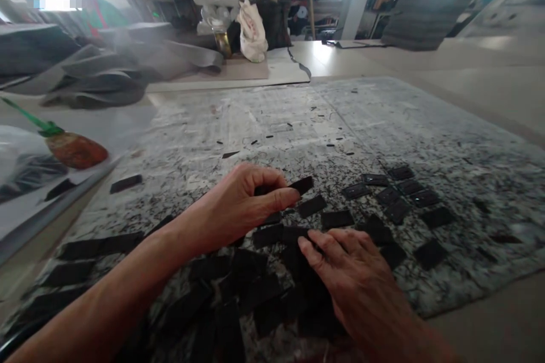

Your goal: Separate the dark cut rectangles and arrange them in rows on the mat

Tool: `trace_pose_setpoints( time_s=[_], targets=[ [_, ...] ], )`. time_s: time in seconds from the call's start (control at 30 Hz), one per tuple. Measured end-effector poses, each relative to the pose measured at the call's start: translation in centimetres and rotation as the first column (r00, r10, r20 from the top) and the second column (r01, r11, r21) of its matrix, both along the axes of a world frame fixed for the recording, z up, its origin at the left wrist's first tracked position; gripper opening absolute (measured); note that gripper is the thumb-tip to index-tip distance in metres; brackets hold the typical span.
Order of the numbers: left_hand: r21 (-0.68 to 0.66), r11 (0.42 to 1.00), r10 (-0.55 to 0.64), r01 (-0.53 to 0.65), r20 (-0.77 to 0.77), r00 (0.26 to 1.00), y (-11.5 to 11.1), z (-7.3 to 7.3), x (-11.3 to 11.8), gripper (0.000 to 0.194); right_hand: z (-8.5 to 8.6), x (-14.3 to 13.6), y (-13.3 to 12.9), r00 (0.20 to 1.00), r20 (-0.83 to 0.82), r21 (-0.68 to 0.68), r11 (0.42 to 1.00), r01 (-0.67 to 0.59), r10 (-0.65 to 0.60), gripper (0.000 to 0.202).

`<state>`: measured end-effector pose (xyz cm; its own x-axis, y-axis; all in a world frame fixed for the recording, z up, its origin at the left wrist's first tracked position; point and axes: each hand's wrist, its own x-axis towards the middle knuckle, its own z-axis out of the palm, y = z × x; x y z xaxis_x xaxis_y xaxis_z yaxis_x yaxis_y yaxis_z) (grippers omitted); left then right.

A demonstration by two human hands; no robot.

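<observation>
My left hand is closed, pinching a small black rectangular piece between thumb and fingers, just above the speckled sheet. My right hand lies palm down, its bent fingers spread over dark pieces; its fingertips touch a black rectangle. Its thumb is hidden. Around and below both hands lie many flat black rectangles, overlapping in a loose heap. To the right, a group of similar pieces shows small shiny marks. Single rectangles lie just beyond my right hand.
A worn, speckled sheet covers the table, with thin dark scraps on it. At left sits an orange-brown bottle with a green nozzle. Grey cloth is heaped behind it. A whitish bag and a dark grey stack stand farther back.
</observation>
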<state>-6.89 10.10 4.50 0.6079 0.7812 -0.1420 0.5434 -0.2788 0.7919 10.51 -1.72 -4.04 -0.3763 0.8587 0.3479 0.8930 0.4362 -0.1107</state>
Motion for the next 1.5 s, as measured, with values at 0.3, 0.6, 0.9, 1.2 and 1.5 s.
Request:
trace_pose_setpoints(
  time_s=[0.3,0.6,0.9,1.2,1.5],
  targets=[
    [-0.031,0.999,0.014,-0.015,-0.047,0.999,0.4,0.1,-0.2,0.035,0.6,1.3,1.3,0.989,-0.134,-0.032,0.998,0.053,-0.057,0.046],
    [-0.055,0.998,-0.024,0.019,-0.077,0.997,1.0,-0.4,-0.3,0.034,0.9,2.8,3.5,0.989,0.092,-0.066,0.991,0.119,-0.113,0.049],
    [-0.071,0.997,-0.04,0.036,-0.05,0.998,1.4,-1.4,-0.4,0.037,1.1,2.3,3.6,0.992,0.032,-0.088,0.988,0.125,-0.123,0.047],
    [-0.054,0.995,-0.096,0.087,-0.205,0.974,0.0,0.6,1.1,0.035,3.2,4.5,3.3,0.791,-0.581,-0.268,0.963,0.034,-0.19,0.032],
    [0.05,0.967,-0.24,0.251,-0.156,0.958,-1.7,0.7,5.2,0.034,5.9,4.7,3.0,0.299,-0.858,-0.485,0.849,-0.21,-0.417,0.01]
  ],
)
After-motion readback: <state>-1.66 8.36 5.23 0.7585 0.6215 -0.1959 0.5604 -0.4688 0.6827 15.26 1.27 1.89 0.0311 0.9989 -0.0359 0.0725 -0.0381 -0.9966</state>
